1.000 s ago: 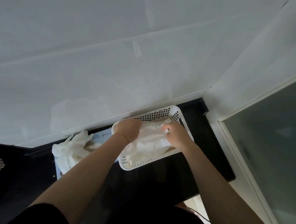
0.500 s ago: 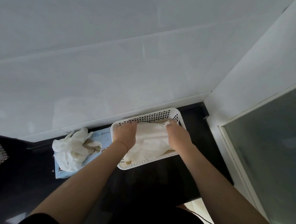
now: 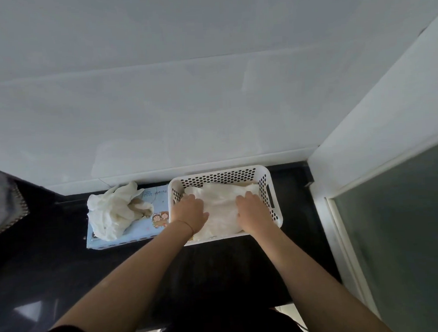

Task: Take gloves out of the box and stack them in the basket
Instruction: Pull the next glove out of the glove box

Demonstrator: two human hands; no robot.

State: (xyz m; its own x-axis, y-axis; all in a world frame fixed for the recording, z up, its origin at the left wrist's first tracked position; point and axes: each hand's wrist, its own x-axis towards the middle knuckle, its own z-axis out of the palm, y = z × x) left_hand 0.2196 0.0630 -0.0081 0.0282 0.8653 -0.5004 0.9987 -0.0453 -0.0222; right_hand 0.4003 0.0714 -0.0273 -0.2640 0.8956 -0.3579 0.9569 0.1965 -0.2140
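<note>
Both hands, left (image 3: 190, 211) and right (image 3: 251, 210) (fingers flat, palms down), on gloves (image 3: 221, 206) in basket (image 3: 270, 185).

The basket (image 3: 271, 196) stands on the counter (image 3: 219, 273), its far wall against the base of the back wall (image 3: 209, 102). A stack of gloves (image 3: 222, 209) lies inside it. Both hands rest on that stack: the left hand (image 3: 190, 213) at its left side, the right hand (image 3: 252, 211) at its right. The box (image 3: 130, 236) sits just left of the basket, touching its left wall. A bunch of gloves (image 3: 113, 213) lies on top of the box. A side wall (image 3: 378, 110) stands right of the basket.
</note>
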